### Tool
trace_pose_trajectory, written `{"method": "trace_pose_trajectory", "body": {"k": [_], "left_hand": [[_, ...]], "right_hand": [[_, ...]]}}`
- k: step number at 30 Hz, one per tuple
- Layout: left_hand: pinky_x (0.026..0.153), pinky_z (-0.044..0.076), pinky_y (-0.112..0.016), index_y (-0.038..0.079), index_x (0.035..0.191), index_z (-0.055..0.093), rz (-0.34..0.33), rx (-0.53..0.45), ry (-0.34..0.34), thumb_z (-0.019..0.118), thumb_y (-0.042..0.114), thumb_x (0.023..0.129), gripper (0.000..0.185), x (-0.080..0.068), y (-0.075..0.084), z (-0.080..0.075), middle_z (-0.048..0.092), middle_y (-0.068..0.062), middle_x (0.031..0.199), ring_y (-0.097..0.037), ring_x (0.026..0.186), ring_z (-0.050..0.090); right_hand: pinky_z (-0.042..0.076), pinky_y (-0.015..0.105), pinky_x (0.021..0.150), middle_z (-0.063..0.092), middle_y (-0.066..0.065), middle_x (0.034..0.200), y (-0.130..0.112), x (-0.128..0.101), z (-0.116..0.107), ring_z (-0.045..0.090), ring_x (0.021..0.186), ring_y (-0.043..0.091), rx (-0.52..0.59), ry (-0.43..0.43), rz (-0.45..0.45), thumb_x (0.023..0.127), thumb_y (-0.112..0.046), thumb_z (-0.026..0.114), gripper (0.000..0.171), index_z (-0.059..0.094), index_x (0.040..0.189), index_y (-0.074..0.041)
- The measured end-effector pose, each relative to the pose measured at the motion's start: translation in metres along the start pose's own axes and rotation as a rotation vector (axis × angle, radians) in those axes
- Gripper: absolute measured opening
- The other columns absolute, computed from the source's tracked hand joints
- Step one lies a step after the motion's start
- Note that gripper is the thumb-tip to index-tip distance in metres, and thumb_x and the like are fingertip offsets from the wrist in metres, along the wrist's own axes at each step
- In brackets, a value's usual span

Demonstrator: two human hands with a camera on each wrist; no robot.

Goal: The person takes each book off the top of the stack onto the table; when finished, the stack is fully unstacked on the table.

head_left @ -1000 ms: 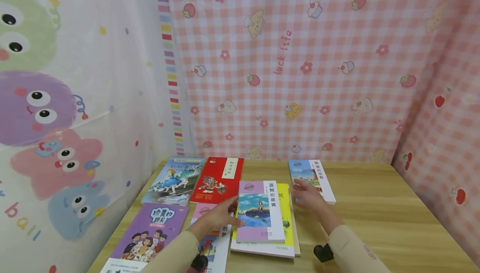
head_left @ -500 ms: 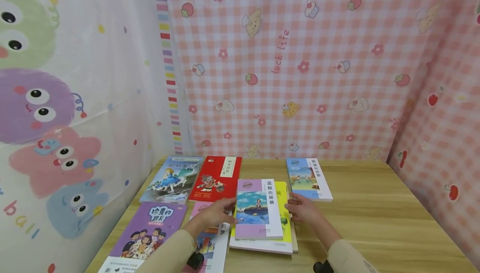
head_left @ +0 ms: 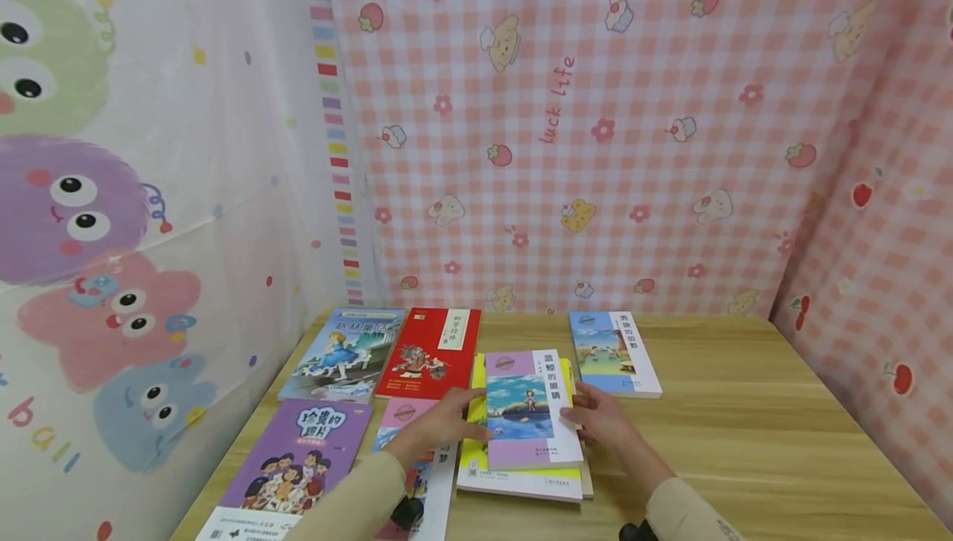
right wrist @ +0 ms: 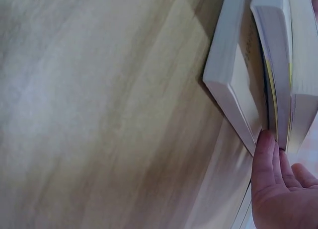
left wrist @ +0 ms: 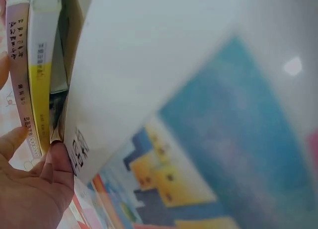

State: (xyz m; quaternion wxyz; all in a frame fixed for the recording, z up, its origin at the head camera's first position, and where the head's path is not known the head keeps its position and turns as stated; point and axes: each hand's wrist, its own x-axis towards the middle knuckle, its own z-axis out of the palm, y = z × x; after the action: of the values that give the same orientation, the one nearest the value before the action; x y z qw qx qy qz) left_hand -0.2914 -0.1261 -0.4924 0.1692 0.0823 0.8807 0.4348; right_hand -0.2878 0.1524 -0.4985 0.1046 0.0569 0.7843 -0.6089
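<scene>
In the head view, a lilac-and-white book [head_left: 524,409] lies on a yellow book [head_left: 484,479], with a beige-edged book [head_left: 587,483] under them. My left hand [head_left: 439,425] holds the lilac book's left side, its thumb at the edge. In the left wrist view, that thumb meets the lilac spine [left wrist: 20,75] and the fingers reach to the yellow spine [left wrist: 39,90]. From the right, my right hand [head_left: 606,421] grips the lilac book, thumb on its white strip. Its fingertips [right wrist: 266,139] sit against the stacked book edges in the right wrist view.
Left of the stack lie a pink book [head_left: 439,483], a purple book [head_left: 320,442], a red book [head_left: 432,359] and a blue-dress-girl book [head_left: 342,359]. Another blue-and-white book [head_left: 614,355] lies behind the right hand. Patterned cloths [head_left: 596,152] surround the wooden table [head_left: 744,442].
The right hand has come from the blue-and-white book at the back to the stack's right side. The lilac book has shifted right and turned slightly on the yellow one; the left hand followed.
</scene>
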Motion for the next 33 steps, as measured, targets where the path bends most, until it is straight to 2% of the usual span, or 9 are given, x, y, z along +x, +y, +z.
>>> {"method": "trace_pose_trajectory", "body": {"k": [6, 10, 16, 21, 26, 30, 33], "left_hand": [[0.104, 0.039, -0.061, 0.017, 0.15, 0.044, 0.013, 0.025, 0.034, 0.084, 0.033, 0.08, 0.082, -0.001, -0.003, 0.0, 0.043, -0.011, 0.142, -0.032, 0.125, 0.043], [0.103, 0.039, -0.061, 0.017, 0.148, 0.046, 0.017, 0.053, 0.058, 0.084, 0.034, 0.078, 0.082, -0.003, -0.006, -0.002, 0.043, -0.012, 0.145, -0.034, 0.13, 0.042], [0.106, 0.031, -0.067, 0.015, 0.148, 0.048, 0.017, 0.111, 0.019, 0.085, 0.034, 0.077, 0.082, -0.004, -0.01, -0.002, 0.033, -0.015, 0.154, -0.039, 0.14, 0.03], [0.107, 0.028, -0.067, 0.015, 0.15, 0.044, -0.002, 0.106, -0.028, 0.086, 0.031, 0.077, 0.086, -0.004, -0.012, -0.001, 0.03, -0.014, 0.156, -0.038, 0.142, 0.026], [0.109, 0.028, -0.065, 0.015, 0.151, 0.042, -0.024, 0.119, -0.043, 0.086, 0.029, 0.077, 0.088, -0.004, -0.009, -0.001, 0.031, -0.012, 0.156, -0.036, 0.142, 0.027], [0.109, 0.028, -0.064, 0.016, 0.152, 0.042, -0.033, 0.125, -0.048, 0.086, 0.029, 0.076, 0.088, -0.004, -0.008, -0.002, 0.031, -0.011, 0.156, -0.036, 0.142, 0.027], [0.109, 0.028, -0.065, 0.016, 0.151, 0.043, -0.038, 0.131, -0.046, 0.087, 0.028, 0.076, 0.088, -0.005, -0.009, -0.001, 0.031, -0.011, 0.156, -0.036, 0.142, 0.027]], "right_hand": [[0.05, 0.049, 0.096, 0.043, 0.031, 0.144, 0.003, 0.003, 0.005, 0.051, 0.125, 0.043, -0.057, 0.02, -0.027, 0.09, -0.011, 0.074, 0.079, 0.029, 0.152, 0.005], [0.046, 0.051, 0.101, 0.042, 0.03, 0.145, 0.003, 0.003, 0.007, 0.048, 0.128, 0.045, -0.071, 0.032, -0.042, 0.089, -0.008, 0.074, 0.08, 0.027, 0.152, 0.004], [0.04, 0.054, 0.106, 0.041, 0.03, 0.145, -0.003, -0.004, 0.009, 0.045, 0.13, 0.045, -0.117, 0.051, -0.043, 0.09, -0.004, 0.071, 0.077, 0.028, 0.153, 0.004], [0.046, 0.05, 0.099, 0.05, 0.031, 0.136, 0.002, -0.008, 0.007, 0.053, 0.12, 0.041, -0.122, 0.066, -0.06, 0.091, 0.0, 0.068, 0.067, 0.034, 0.148, 0.009], [0.049, 0.047, 0.093, 0.058, 0.026, 0.125, 0.005, -0.008, 0.002, 0.059, 0.106, 0.033, -0.164, 0.071, -0.012, 0.091, -0.005, 0.069, 0.058, 0.044, 0.141, 0.009], [0.053, 0.04, 0.083, 0.065, 0.018, 0.111, 0.006, -0.009, -0.003, 0.062, 0.092, 0.024, -0.183, 0.027, -0.006, 0.093, -0.007, 0.067, 0.051, 0.049, 0.138, 0.011], [0.055, 0.036, 0.076, 0.068, 0.014, 0.104, 0.008, -0.011, -0.007, 0.065, 0.085, 0.021, -0.143, -0.012, -0.013, 0.093, -0.004, 0.065, 0.048, 0.05, 0.136, 0.013]]}}
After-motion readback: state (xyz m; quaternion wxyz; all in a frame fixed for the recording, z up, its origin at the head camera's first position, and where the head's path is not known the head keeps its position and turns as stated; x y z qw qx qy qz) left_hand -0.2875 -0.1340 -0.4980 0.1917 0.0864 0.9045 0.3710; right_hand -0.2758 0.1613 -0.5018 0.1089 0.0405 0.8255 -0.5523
